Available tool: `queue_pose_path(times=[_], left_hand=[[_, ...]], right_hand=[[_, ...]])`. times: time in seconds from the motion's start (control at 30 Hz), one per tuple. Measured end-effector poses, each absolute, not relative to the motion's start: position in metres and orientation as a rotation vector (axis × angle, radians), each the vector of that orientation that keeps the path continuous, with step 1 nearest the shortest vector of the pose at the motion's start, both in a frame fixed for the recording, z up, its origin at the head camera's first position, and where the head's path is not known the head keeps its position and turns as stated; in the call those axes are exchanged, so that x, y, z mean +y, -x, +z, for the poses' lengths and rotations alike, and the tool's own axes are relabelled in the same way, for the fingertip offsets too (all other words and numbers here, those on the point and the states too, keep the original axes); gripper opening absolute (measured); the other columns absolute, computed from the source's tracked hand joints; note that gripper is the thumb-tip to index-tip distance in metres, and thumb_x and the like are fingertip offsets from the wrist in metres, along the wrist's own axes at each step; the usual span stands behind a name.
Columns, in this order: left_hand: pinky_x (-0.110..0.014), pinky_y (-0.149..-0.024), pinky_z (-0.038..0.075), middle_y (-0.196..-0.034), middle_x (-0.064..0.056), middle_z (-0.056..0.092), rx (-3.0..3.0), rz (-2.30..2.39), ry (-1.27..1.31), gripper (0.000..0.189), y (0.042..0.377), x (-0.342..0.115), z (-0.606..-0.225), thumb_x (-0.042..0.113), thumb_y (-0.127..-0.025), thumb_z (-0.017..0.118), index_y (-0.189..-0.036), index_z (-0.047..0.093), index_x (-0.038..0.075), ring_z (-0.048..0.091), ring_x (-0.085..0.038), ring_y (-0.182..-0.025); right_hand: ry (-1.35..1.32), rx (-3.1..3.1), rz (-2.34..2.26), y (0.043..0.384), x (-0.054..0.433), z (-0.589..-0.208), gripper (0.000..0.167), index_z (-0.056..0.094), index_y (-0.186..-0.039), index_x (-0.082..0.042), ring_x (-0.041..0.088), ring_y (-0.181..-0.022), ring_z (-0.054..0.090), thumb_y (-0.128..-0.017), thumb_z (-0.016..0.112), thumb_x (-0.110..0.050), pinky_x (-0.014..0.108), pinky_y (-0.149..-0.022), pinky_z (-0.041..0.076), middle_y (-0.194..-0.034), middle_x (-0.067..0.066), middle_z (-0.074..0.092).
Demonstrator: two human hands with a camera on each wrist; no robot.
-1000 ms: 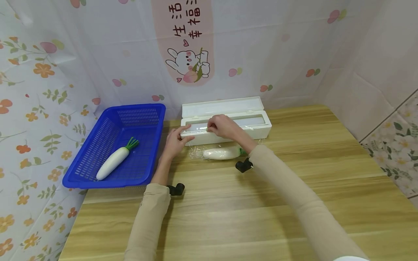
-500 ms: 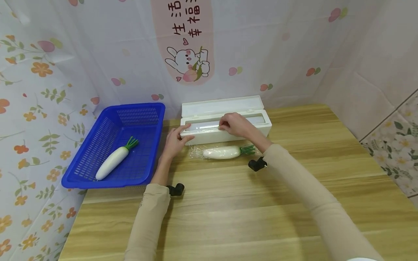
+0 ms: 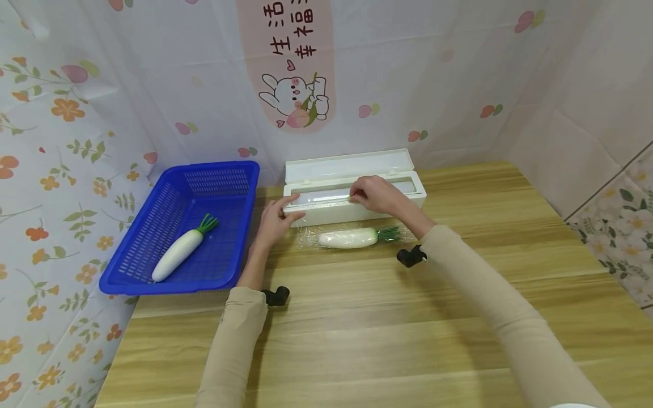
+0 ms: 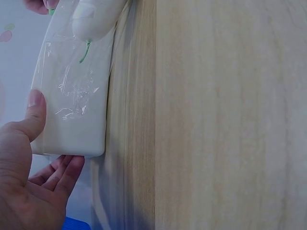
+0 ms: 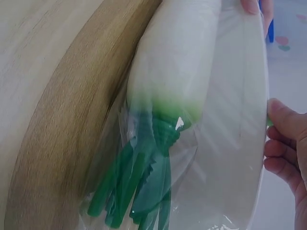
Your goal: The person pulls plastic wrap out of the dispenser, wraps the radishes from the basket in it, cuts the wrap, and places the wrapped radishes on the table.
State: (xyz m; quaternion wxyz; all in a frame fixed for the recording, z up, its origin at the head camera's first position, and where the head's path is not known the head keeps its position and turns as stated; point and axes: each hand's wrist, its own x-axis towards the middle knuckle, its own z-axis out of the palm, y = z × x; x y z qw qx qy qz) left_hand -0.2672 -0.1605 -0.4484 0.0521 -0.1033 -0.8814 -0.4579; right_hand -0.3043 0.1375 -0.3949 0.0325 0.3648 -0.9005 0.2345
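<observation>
A white cling film box (image 3: pixel 331 215) stands at the back of the table, its lid (image 3: pixel 352 167) raised behind it. My left hand (image 3: pixel 272 224) grips the box's left end, thumb on the front and fingers around the end (image 4: pixel 69 165). At the front top edge, right of the middle, my right hand (image 3: pixel 380 197) pinches a small green slider (image 5: pixel 269 122) between thumb and fingers. Clear film (image 4: pixel 72 91) hangs down the front of the box and covers a white radish (image 3: pixel 347 239) with green stalks (image 5: pixel 129 187), lying just before the box.
To the left stands a blue plastic basket (image 3: pixel 240 249) with a second white radish (image 3: pixel 177 255) in it. A printed cloth (image 3: pixel 433 73) hangs behind the wooden table (image 3: pixel 347 328). A black camera mount sits at each wrist.
My right hand has slid to the right along the box's front edge, uncovering the wrapped radish's green stalks in the head view. The left hand stays at the box's left end.
</observation>
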Motion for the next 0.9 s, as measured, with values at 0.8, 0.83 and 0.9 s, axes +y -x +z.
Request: queue_pose_path(times=[0.8,0.83,0.9], left_hand=[[-0.033,-0.074,0.037,-0.091,-0.007,0.046,-2.657,-1.41,0.302,0.053,0.265,-0.161,-0.448,0.025,-0.092,0.076,-0.142,0.06,0.018,0.039,-0.02,-0.08],[-0.033,-0.074,0.036,-0.091,-0.007,0.046,-2.657,-1.408,0.305,0.053,0.265,-0.16,-0.448,0.025,-0.092,0.076,-0.142,0.06,0.018,0.039,-0.02,-0.081],[-0.033,-0.074,0.036,-0.091,-0.007,0.045,-2.663,-1.407,0.308,0.053,0.266,-0.159,-0.449,0.026,-0.093,0.076,-0.143,0.06,0.018,0.039,-0.019,-0.081]], right_hand=[[-1.032,-2.748,0.678,0.304,0.203,-0.4,0.006,0.073,-0.091,-0.003,0.019,-0.07,0.056,-0.094,0.071,-0.007,0.038,-0.067,0.048,-0.082,0.006,0.068],[-1.027,-2.746,0.679,0.305,0.206,-0.401,0.006,0.073,-0.091,-0.003,0.018,-0.07,0.056,-0.094,0.072,-0.007,0.038,-0.067,0.048,-0.082,0.006,0.068],[-1.026,-2.743,0.671,0.304,0.213,-0.401,0.006,0.073,-0.09,-0.002,0.019,-0.069,0.056,-0.094,0.072,-0.006,0.038,-0.066,0.048,-0.082,0.006,0.068]])
